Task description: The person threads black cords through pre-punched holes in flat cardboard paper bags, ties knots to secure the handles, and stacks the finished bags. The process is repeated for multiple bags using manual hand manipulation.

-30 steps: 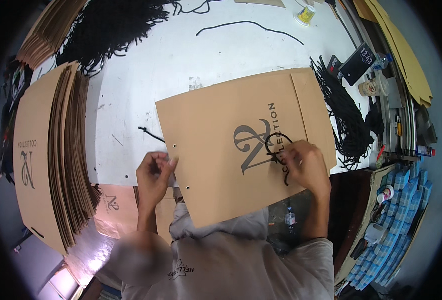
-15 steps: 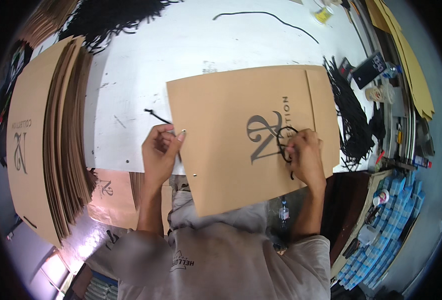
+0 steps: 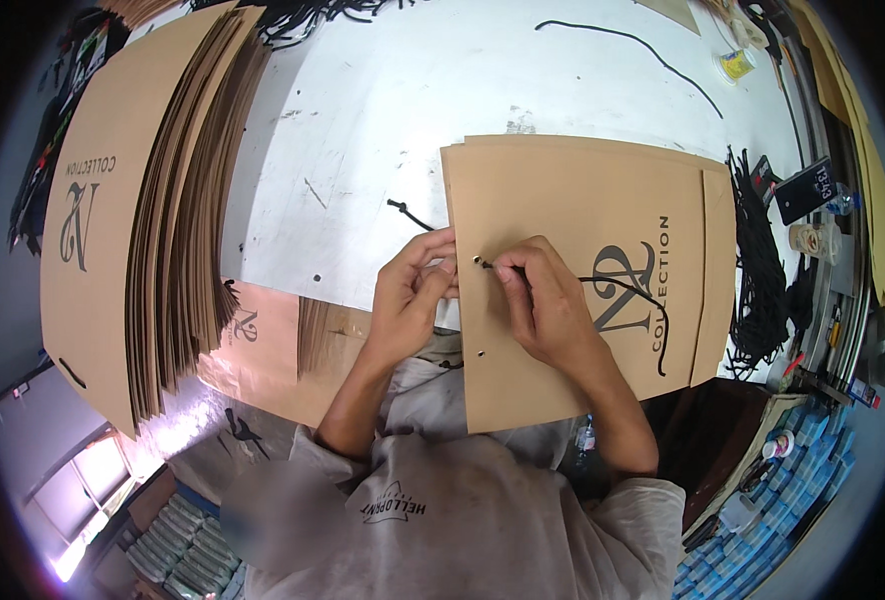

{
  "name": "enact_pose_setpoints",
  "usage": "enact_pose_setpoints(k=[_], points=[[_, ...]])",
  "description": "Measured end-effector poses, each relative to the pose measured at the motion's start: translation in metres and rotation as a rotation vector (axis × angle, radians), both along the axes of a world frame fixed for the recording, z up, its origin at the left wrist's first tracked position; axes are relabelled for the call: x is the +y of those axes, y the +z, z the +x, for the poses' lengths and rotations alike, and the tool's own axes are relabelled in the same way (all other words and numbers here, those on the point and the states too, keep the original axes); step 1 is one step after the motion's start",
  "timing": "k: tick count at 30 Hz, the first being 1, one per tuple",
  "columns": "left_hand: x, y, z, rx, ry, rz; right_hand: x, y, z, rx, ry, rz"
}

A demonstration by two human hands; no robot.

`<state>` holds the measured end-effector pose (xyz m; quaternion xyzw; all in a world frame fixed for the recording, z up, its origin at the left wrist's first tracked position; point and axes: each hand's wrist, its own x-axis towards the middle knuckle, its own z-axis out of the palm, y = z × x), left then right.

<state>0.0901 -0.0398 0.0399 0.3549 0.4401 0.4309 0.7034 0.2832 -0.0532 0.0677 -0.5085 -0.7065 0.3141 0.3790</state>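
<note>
A flat brown paper bag [image 3: 563,190] with a dark printed logo lies over the front edge of the white table and my lap. At its left edge my left hand [image 3: 408,305] is closed, thumb by the border and fingers partly hidden behind it. My right hand [image 3: 553,305] pinches a black cord [image 3: 635,287] just beside the upper metal eyelet [image 3: 478,260]. The cord's loose length trails right across the logo. A second eyelet [image 3: 481,352] sits lower on the same edge. Beyond the left edge a knotted black cord end [image 3: 403,209] sticks out.
A tall stack of brown bags [image 3: 178,200] stands at the left. Another black cord [image 3: 653,50] lies at the back of the white table [image 3: 363,130]. A bundle of black cords [image 3: 758,270] lies at the right, near a dark box [image 3: 806,190] and plastic cups [image 3: 813,240].
My right hand has moved left from over the logo to the upper eyelet, taking the cord along. The cord's loop has opened into a trailing length. The view has shifted.
</note>
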Motion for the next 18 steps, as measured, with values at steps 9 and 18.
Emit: enact_pose_setpoints(k=[9, 18], points=[[0.002, -0.006, -0.003, 0.014, -0.101, 0.099, -0.001, -0.013, -0.013, -0.132, -0.012, 0.059], [0.003, -0.020, -0.002, -0.038, -0.119, 0.072, -0.005, -0.039, -0.023, -0.068, -0.141, 0.138]])
